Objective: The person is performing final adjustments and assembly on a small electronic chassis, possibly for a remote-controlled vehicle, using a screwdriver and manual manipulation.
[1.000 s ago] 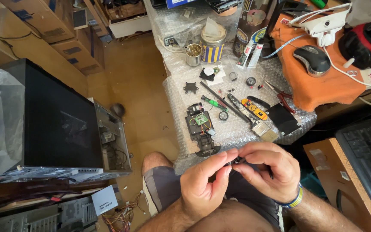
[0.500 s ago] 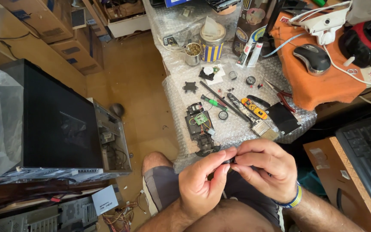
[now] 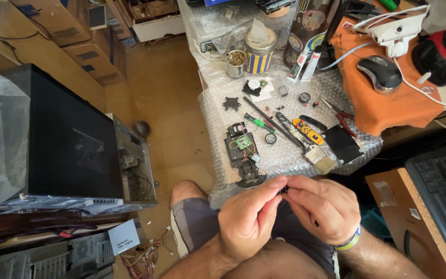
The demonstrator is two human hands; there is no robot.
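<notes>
Both hands meet above the person's lap, just in front of the near edge of the table [image 3: 223,111]. The left hand [image 3: 247,221] and the right hand [image 3: 320,207] pinch a small dark part [image 3: 284,189] between their fingertips; the fingers of both hands are closed on it. The part is too small to identify. Directly beyond the hands, on bubble wrap [image 3: 290,150], lies a stripped black chassis [image 3: 243,155] with a green circuit board [image 3: 243,142]. To its right lie a small wheel [image 3: 270,138], a green-handled screwdriver [image 3: 256,123], a yellow toy car body [image 3: 308,130] and red-handled pliers [image 3: 343,116]. An open computer case [image 3: 68,144] stands on the floor at left.
</notes>
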